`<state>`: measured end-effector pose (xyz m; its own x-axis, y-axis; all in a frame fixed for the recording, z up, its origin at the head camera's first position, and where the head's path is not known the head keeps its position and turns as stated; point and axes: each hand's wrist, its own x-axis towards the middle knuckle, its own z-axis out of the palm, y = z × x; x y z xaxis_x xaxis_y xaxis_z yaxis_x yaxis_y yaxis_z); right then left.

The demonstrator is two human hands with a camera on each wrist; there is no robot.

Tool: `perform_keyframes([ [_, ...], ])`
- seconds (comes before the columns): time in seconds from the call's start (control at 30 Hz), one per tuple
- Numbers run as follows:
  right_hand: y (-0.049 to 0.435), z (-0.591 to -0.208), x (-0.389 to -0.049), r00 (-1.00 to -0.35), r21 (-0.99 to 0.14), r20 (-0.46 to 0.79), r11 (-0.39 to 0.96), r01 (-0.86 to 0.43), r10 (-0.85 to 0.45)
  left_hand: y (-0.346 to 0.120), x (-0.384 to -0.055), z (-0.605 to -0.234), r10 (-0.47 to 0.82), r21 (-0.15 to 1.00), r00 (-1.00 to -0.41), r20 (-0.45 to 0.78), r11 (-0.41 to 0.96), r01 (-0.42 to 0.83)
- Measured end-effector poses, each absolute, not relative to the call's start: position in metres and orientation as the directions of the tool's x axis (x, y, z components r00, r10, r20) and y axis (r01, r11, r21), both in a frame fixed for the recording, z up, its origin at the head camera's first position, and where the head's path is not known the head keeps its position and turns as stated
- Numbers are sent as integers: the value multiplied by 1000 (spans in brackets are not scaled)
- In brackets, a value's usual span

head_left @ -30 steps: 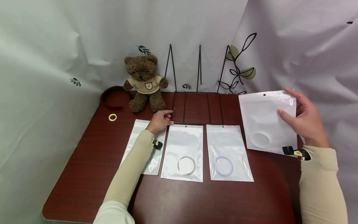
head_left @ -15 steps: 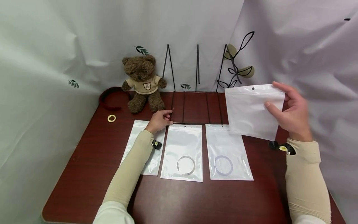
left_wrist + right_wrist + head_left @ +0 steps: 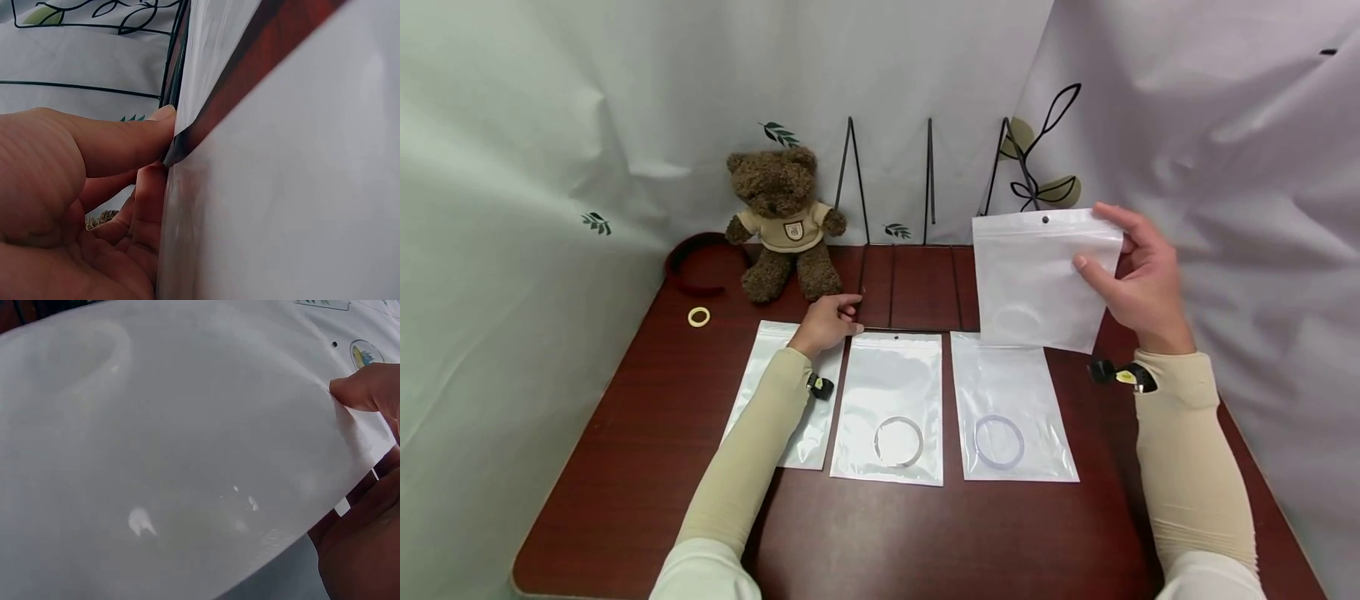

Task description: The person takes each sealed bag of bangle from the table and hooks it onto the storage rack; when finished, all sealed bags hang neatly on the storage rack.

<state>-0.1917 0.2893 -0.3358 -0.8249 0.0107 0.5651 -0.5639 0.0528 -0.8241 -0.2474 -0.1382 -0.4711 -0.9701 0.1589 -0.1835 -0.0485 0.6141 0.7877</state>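
My right hand [image 3: 1144, 283] pinches the right edge of a white zip bag [image 3: 1037, 283] between thumb and fingers. This bag hangs raised over the black wire rack [image 3: 929, 125] and the top of the right-hand flat bag; a faint round shape shows in it. At the front left corner of the rack, my left hand [image 3: 826, 323] grips the wire, its thumb [image 3: 134, 144] and fingers closed at it. Three bags lie in a row: a left bag [image 3: 808, 433] partly under my arm, a middle bag [image 3: 887, 383] with a clear ring, and a right bag [image 3: 1045, 408] with a lilac ring.
A brown teddy bear [image 3: 786, 225] in a beige shirt sits left of the rack. Beside it lie a dark red headband [image 3: 679, 267] and a small yellow ring [image 3: 698, 317]. White curtain [image 3: 647, 108] hangs behind the dark red table [image 3: 625, 492].
My right hand has carried the white bag leftward and slightly up, from the table's right side to the rack's right front. My left hand has stayed at the rack's corner.
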Motion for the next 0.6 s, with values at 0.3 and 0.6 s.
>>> perform_keyframes([
  [0.3,287,-344,-203,-799,-796,602,98,-597,20,-139,-249,-474,156,795,-966,-206,603,-72],
  [0.6,278,-346,-224,-802,-768,594,338,-543,61,-139,-251,-474,155,796,-965,-211,601,-78],
])
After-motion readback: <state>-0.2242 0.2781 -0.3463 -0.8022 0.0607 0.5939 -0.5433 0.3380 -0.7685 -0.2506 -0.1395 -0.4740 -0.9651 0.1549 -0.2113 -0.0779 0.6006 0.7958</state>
